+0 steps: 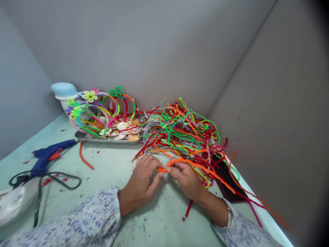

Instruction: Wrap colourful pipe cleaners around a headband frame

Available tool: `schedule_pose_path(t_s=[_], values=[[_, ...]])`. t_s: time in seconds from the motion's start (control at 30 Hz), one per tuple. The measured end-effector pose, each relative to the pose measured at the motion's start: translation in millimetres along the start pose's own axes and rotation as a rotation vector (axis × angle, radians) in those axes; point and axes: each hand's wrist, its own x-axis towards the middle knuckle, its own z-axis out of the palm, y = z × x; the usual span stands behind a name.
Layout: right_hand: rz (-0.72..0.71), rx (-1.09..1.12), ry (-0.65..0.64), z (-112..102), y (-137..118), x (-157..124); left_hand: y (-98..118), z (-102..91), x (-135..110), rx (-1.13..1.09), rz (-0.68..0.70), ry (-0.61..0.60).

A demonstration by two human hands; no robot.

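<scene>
1. While the L hand (140, 183) and R hand (186, 180) meet low over the bench (159, 219), the fingers (159, 174) of both are clamped on a fuzzy orange pipe cleaner (200, 173), its end btw them.
2. Just behind the hands: tangled multicolour heap of pipe cleaners (185, 137), w/ thin bent wire (150, 125) at its left edge.
3. Further back: steel tray (108, 140) of seashells (122, 132), twisted pipe-cleaner loops (102, 106) rising above it.
4. Left: blue hot glue gun (48, 159) w/ black cord (59, 180), loose orange pipe cleaner (84, 156) nearby.
5. Right: strands draped over a flat black object (226, 178).
</scene>
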Motion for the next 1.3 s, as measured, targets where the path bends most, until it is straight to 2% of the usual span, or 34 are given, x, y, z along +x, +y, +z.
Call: schedule_pose_path(t_s=[0.13,0.3,0.43,0.53,0.63,0.8,1.3], values=[[-0.033,-0.019,0.033,0.5,0.1,-0.7,0.1,-0.6,-0.1,0.02,-0.037,0.048],[-0.117,-0.168,0.139,1.9,5.5,-3.5,-1.3,-0.9,0.5,-0.02,-0.064,0.067],[-0.291,-0.293,0.26,1.8,7.0,-4.9,-2.7,-0.3,-0.3,-0.061,-0.099,0.083],[-0.462,-0.348,0.253,2.0,5.4,-4.6,-3.7,0.4,-0.6,-0.078,-0.117,0.095],[-0.555,-0.412,0.229,2.1,4.9,-4.0,-4.0,1.0,-0.2,-0.085,-0.118,0.086],[-0.565,-0.479,0.232,1.5,6.7,-3.4,-2.8,1.1,-0.1,-0.093,-0.132,0.073],[-0.603,-0.475,0.258,1.0,7.2,-0.7,-4.8,2.4,-1.0,-0.163,-0.16,0.054]])
